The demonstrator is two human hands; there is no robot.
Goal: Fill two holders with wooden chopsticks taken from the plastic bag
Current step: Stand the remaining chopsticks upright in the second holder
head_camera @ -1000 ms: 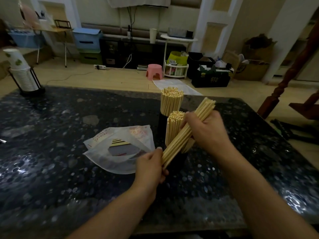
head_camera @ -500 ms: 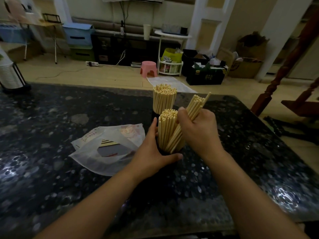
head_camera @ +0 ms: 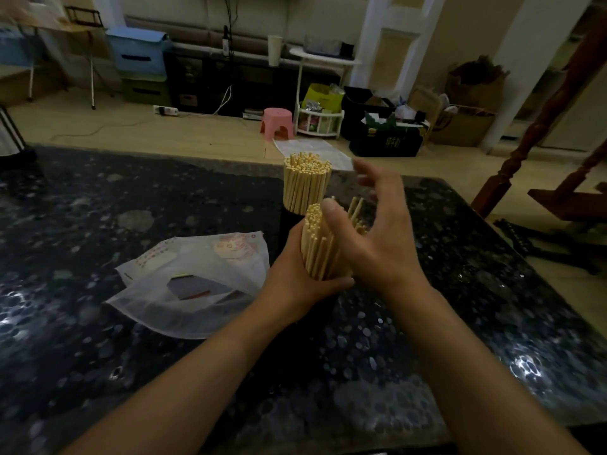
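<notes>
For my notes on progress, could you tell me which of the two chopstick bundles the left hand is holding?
The nearer bundle: the left hand wraps its base. The farther bundle stands untouched behind it.

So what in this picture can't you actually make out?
All in the head view:
- Near holder: hidden by the left hand and its chopsticks.
- Far holder: a dark shape against the dark table; form unclear.
- Right hand: fingertips motion-blurred.
- Plastic bag: print too small to read; whether chopsticks remain inside is unclear.
- Black stand: cut off by the left edge.
</notes>
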